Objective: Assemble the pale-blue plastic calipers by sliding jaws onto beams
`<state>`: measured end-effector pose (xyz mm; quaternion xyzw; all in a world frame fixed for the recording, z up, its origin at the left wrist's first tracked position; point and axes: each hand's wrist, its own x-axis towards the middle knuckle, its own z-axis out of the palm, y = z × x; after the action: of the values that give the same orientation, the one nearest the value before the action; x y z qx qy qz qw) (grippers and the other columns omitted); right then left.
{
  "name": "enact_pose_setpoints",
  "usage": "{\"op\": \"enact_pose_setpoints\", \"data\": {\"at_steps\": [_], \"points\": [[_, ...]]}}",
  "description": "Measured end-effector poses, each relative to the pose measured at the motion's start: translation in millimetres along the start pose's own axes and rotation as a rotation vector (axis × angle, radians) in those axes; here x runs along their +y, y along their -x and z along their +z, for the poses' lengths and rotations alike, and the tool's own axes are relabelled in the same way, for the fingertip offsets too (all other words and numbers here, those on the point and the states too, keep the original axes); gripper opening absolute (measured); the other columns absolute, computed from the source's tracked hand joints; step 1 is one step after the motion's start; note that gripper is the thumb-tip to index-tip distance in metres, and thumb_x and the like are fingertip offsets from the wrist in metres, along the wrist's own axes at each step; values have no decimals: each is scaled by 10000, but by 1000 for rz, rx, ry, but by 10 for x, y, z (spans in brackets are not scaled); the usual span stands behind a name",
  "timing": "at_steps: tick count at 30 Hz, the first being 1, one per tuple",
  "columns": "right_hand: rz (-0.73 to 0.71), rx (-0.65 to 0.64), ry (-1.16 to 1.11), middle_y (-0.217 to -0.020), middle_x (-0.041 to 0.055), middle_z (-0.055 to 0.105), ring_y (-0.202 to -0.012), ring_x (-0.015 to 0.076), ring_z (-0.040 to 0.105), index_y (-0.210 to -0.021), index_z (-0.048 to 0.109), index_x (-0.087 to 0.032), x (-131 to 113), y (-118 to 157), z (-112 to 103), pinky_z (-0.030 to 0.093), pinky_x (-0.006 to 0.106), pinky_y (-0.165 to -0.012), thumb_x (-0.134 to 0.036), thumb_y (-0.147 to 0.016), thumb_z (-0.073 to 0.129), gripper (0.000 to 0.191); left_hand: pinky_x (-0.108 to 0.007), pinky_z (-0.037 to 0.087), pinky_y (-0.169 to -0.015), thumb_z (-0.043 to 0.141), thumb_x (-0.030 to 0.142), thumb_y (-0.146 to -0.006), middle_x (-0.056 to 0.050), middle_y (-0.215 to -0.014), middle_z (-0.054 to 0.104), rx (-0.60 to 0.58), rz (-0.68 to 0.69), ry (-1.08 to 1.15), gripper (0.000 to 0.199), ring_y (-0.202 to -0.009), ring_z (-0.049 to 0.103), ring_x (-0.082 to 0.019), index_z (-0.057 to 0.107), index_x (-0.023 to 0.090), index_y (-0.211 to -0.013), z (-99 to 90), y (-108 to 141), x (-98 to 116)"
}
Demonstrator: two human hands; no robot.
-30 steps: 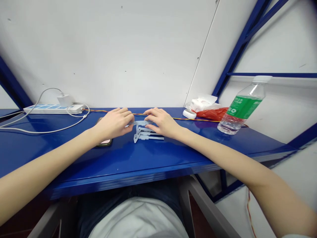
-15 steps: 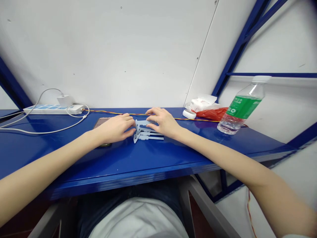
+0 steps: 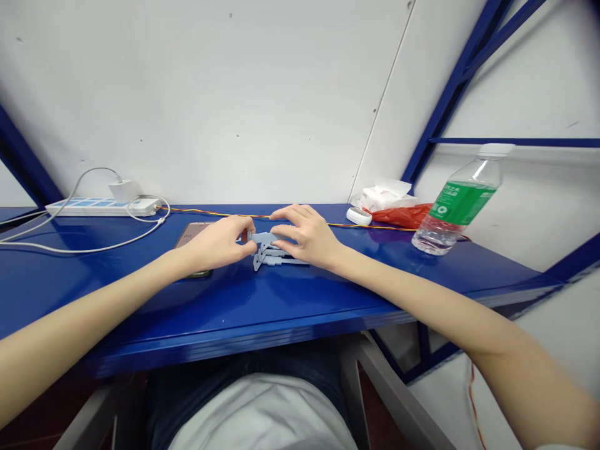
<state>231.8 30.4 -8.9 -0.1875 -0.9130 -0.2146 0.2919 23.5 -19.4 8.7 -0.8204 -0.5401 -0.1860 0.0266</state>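
White wall panels point(image 3: 225, 94), braced by blue steel struts point(image 3: 450, 94), rise behind a glossy blue surface point(image 3: 328, 300). Near the middle of that surface, toward its back edge, sits a small stack of flat pale blue plastic parts point(image 3: 281, 257). Their long arms point right, and their exact kind is hard to tell at this size.

The left hand point(image 3: 218, 245) and right hand point(image 3: 304, 236) meet over the stack from either side, both closed narrowly. The left fingertips point(image 3: 248, 244) pinch the left end of the topmost piece point(image 3: 262, 237), and the right thumb point(image 3: 277, 237) bears on its other end, with the remaining right fingers curving above and behind. How firm either grip is cannot be told.

A smartphone point(image 3: 191, 235) lies left of the stack, partly under the left hand. An orange-and-yellow twisted wire point(image 3: 210, 213) runs along the back edge, just behind both hands. Toward the back left corner are a power strip point(image 3: 100, 207), a white charger point(image 3: 122, 190) and a white cable point(image 3: 84, 246). Toward the back right are tissues point(image 3: 387, 195), a red plastic bag point(image 3: 398, 216) and a water bottle point(image 3: 454, 212).

The thin, light pieces look easy to disturb: uneven pressure could flip the topmost piece or slide the stack apart, and fingers could snag the wire.
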Motion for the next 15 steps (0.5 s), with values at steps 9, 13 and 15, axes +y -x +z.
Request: {"op": "enact_pose_setpoints", "data": {"at_steps": [9,13,15], "points": [[13,98,14,-1059,77,629,-962,210,545,-857,651,-203,54,-5,44,396,371,-840,-324,-880,554,156,-267,355,-549,413,244,-680,15,-621,549,-50,-105,155,129,-579,497,-146,518,196,-737,-75,-64,-119],[88,149,4,-1062,69,632,-965,207,549,-842,649,-209,145,14,56,408,360,-834,-313,-859,586,123,-264,359,-574,448,306,-720,8,-669,570,-7,-157,142,177,-605,502,-143,568,191,-779,-220,-73,-270],[134,168,2,-1056,61,633,-967,207,551,-831,649,-216,176,19,58,414,360,-837,-311,-848,602,107,-265,367,-604,460,345,-746,1,-694,582,44,-140,97,203,-632,506,-144,585,188,-779,-276,-64,-311]]}}
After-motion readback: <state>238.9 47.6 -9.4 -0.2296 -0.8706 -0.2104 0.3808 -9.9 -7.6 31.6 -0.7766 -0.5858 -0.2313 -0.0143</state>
